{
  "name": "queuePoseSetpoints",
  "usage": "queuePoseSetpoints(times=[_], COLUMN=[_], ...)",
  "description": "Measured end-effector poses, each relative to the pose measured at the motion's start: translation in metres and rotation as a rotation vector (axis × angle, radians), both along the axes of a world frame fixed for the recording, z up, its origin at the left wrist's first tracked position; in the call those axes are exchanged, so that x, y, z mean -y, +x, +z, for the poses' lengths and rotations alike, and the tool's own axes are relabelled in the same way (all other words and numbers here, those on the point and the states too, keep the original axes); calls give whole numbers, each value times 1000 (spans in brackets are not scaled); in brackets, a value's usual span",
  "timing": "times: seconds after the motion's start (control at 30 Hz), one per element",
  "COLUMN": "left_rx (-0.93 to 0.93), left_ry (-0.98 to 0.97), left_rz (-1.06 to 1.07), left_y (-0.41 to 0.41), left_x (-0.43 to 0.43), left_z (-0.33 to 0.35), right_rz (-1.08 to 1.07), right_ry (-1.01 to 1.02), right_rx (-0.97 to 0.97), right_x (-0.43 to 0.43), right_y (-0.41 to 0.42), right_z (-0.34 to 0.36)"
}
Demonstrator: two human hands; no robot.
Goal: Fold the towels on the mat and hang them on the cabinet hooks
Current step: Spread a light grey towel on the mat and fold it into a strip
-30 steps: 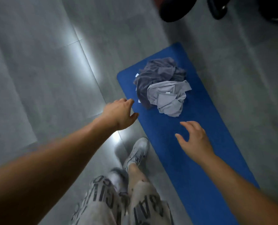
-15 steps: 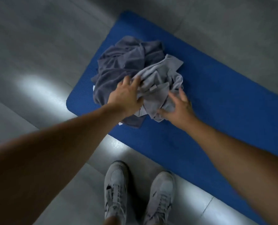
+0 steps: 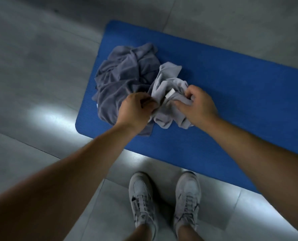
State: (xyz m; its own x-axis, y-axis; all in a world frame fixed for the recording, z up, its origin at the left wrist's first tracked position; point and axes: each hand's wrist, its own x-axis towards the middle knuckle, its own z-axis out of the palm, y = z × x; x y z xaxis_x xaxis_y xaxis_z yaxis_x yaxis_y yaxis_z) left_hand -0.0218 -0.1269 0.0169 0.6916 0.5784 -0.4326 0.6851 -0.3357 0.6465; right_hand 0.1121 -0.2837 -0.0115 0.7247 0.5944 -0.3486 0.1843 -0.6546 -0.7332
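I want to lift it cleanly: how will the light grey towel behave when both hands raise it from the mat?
Probably floppy: the light grey towel lies bunched in soft folds, so it should sag between the left hand and right hand. It looks light. It overlaps the dark grey towel, so it may drag that along.

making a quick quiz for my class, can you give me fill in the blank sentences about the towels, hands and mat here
1. Both crumpled towels lie on a ribbed foam mat coloured ____.
2. The left hand and right hand both grip the ____ grey towel.
3. The darker grey towel lies to the ____ of the lighter one.
4. Two pale sneakers stand on the tiled ____, beside the mat.

Missing words: blue; lighter; left; floor
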Motion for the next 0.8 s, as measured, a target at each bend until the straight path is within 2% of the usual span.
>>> queuePoseSetpoints(times=[0.17, 0.37, 0.6, 0.8], left_rx=[102, 133, 152, 115], left_ry=[-367, -529, -525, -424], left_rz=[41, 6, -22, 27], left_y=[13, 41, 113, 178], left_x=[71, 171, 323, 486], left_z=[145, 231, 246, 211], right_rz=[-228, -360, -414, -394], right_ry=[16, 1, 9, 31], right_rx=[-60, -58, -63, -132], right_x=[91, 212, 368, 522], right_y=[-1, 5, 59, 136], right_z=[143, 265, 285, 229])
